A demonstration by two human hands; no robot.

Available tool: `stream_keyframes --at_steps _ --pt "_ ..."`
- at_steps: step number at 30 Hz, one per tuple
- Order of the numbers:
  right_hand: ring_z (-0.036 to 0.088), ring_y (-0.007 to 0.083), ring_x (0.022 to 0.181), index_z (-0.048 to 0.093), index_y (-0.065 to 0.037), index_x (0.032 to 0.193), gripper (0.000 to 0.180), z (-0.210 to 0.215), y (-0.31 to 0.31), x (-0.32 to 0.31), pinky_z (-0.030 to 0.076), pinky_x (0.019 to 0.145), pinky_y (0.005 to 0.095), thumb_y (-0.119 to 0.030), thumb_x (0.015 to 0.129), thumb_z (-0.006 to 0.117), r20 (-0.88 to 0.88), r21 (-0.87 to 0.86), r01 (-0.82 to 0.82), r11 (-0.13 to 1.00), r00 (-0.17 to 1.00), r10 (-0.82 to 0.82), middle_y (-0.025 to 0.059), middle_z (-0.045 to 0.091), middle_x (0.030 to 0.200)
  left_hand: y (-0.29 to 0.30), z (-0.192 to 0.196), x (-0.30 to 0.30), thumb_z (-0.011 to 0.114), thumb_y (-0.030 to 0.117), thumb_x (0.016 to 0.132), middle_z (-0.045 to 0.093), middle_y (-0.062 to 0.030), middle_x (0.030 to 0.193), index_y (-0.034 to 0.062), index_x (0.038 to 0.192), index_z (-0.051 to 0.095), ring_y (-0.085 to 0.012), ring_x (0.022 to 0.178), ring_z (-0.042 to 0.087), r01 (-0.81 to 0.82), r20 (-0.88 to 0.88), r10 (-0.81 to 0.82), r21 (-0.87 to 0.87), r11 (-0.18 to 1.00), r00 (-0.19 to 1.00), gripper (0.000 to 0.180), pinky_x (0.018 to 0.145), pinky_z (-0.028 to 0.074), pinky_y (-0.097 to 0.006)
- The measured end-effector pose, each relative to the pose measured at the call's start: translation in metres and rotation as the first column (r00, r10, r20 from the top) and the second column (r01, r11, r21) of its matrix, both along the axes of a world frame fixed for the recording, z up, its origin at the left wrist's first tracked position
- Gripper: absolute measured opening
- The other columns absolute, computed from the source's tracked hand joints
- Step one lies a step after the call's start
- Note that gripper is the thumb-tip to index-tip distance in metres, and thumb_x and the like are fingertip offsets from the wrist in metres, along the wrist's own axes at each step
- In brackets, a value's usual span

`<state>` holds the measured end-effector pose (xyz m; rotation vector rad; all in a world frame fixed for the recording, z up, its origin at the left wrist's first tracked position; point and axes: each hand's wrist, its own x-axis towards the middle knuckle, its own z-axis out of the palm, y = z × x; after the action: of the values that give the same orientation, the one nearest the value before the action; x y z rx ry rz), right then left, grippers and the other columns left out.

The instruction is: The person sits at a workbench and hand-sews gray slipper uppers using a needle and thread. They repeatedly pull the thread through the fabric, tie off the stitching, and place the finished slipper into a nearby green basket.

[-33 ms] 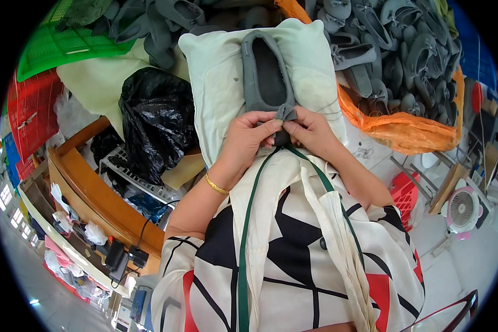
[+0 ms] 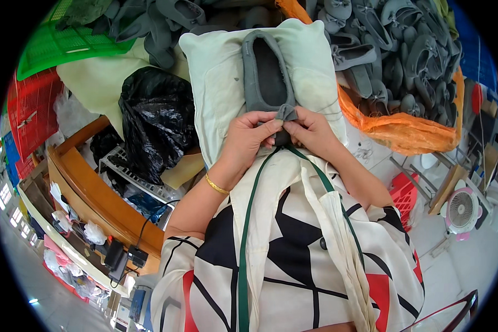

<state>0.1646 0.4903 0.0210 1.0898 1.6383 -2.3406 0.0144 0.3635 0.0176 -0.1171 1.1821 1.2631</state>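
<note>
A grey slipper shoe (image 2: 250, 77) lies on a white pillow (image 2: 216, 72) over my lap, its heel away from me and its toe close to my body. At the toe sits a small grey bow (image 2: 285, 112). My left hand (image 2: 253, 128) pinches the bow's left side between thumb and fingers. From the right, my right hand (image 2: 311, 128) pinches the other side, the two thumbs almost meeting. Any needle or thread between the fingertips is too small to make out. The toe is partly hidden under both hands.
Grey shoes (image 2: 426, 61) fill an orange sack (image 2: 393, 130) at the far right; more lie behind the pillow. To the left are a black plastic bag (image 2: 157, 119), a green basket (image 2: 77, 44), a red crate (image 2: 33, 105) and a wooden table (image 2: 102, 193). A fan (image 2: 462, 210) stands right.
</note>
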Motion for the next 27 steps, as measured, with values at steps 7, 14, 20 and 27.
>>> stream_keyframes --at_steps 7,14,20,27 --pt "0.05 0.0028 0.073 0.061 -0.003 0.102 0.009 -0.005 0.003 0.005 0.042 0.065 0.0202 -0.01 0.098 0.057 -0.05 -0.027 -0.032 0.999 0.998 0.03 -0.004 0.059 0.081 0.001 0.001 0.002 0.072 0.007 0.088 0.07 -0.0051 0.086 0.0015 0.109 0.068 -0.007 0.064 0.059 -0.036 0.015 0.036 -0.004 0.999 0.999 0.022 0.056 0.048 -0.021" --pt "0.052 0.0042 0.087 0.062 0.0 0.107 0.014 -0.021 0.006 0.014 0.044 0.08 0.0216 -0.008 0.098 0.055 -0.138 0.041 -0.077 0.996 0.987 0.082 -0.0027 0.061 0.094 0.0 0.0 0.003 0.072 0.007 0.088 0.07 -0.0053 0.085 0.0018 0.108 0.067 -0.0072 0.062 0.06 -0.036 0.012 0.036 -0.004 0.999 0.999 0.021 0.055 0.048 -0.02" --pt "0.051 0.0034 0.087 0.063 0.0 0.107 0.014 -0.02 0.01 0.015 0.044 0.078 0.0209 -0.007 0.097 0.055 -0.161 0.014 -0.095 0.995 0.982 0.096 -0.0034 0.06 0.092 0.0 0.0 0.003 0.072 0.006 0.088 0.071 -0.0059 0.086 0.0023 0.107 0.068 -0.0073 0.063 0.06 -0.037 0.006 0.037 0.002 0.999 0.999 0.021 0.055 0.049 -0.02" --pt "0.052 0.0035 0.068 0.061 -0.002 0.101 0.009 -0.012 0.008 0.01 0.043 0.062 0.0198 -0.009 0.097 0.056 -0.049 -0.087 -0.057 0.995 0.997 0.053 -0.0027 0.059 0.077 0.0 0.0 0.003 0.072 0.005 0.088 0.07 -0.0061 0.086 0.0014 0.106 0.067 -0.008 0.062 0.06 -0.02 0.001 0.021 -0.008 1.0 1.0 0.019 0.055 0.048 -0.021"
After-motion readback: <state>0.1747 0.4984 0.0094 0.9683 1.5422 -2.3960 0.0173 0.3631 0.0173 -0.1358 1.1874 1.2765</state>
